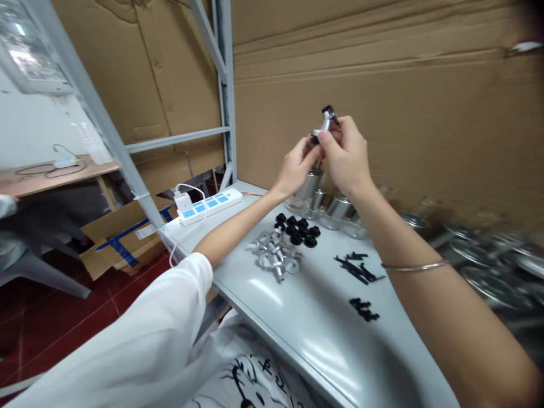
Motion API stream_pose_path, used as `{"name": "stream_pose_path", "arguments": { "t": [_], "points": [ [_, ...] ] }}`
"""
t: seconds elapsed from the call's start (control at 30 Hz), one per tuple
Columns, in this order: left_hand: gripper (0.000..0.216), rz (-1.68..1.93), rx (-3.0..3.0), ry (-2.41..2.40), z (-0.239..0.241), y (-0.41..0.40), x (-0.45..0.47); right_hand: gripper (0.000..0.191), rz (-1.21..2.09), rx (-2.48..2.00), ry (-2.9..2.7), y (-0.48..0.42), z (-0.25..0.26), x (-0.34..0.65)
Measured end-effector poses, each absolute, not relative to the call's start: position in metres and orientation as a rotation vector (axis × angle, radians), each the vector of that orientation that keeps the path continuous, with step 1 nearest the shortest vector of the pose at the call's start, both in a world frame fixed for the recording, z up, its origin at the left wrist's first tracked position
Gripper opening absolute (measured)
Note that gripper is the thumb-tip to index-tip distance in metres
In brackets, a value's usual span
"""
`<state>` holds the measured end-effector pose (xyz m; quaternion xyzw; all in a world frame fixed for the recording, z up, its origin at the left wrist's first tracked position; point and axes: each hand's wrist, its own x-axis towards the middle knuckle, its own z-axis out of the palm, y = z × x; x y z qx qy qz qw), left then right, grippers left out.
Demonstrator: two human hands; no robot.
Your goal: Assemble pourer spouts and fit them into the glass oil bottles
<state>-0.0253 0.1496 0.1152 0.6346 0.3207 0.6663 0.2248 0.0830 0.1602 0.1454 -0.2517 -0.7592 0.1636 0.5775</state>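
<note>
Above the back of the table, both hands are raised around a small silver tap [326,122] with a black lever on top. My right hand [347,153] is closed on its silver body, the thumb laid along the near side. Below and to the left, my left hand [296,164] pinches its lower end, where a dark ring partly shows between the fingers. Under the hands lie a pile of silver tap bodies [276,253], a group of black round caps [300,229], long black levers [356,268] and a cluster of small black pieces [364,309].
A white power strip [212,205] with a plugged-in charger lies at the table's left edge. Metal and clear vessels [338,209] stand along the back, with blurred lidded ones [484,260] at right. A grey shelf frame [225,85] and cardboard [382,85] border the table [297,317].
</note>
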Motion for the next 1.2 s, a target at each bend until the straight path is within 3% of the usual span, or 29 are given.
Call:
{"name": "stream_pose_path", "arguments": {
  "t": [0.33,0.67,1.2],
  "points": [
    [0.060,1.713,1.700,0.715,0.092,0.007,-0.030,0.027,1.054,-0.330,-1.734,0.024,0.125,0.100],
    [0.047,1.620,1.487,0.682,0.050,-0.063,-0.030,0.027,1.571,-0.280,-1.606,-0.035,0.085,0.106],
    [0.052,1.619,1.582,0.689,0.032,-0.046,-0.023,0.014,1.460,-0.296,-1.504,-0.031,0.063,0.109]
  ]
}}
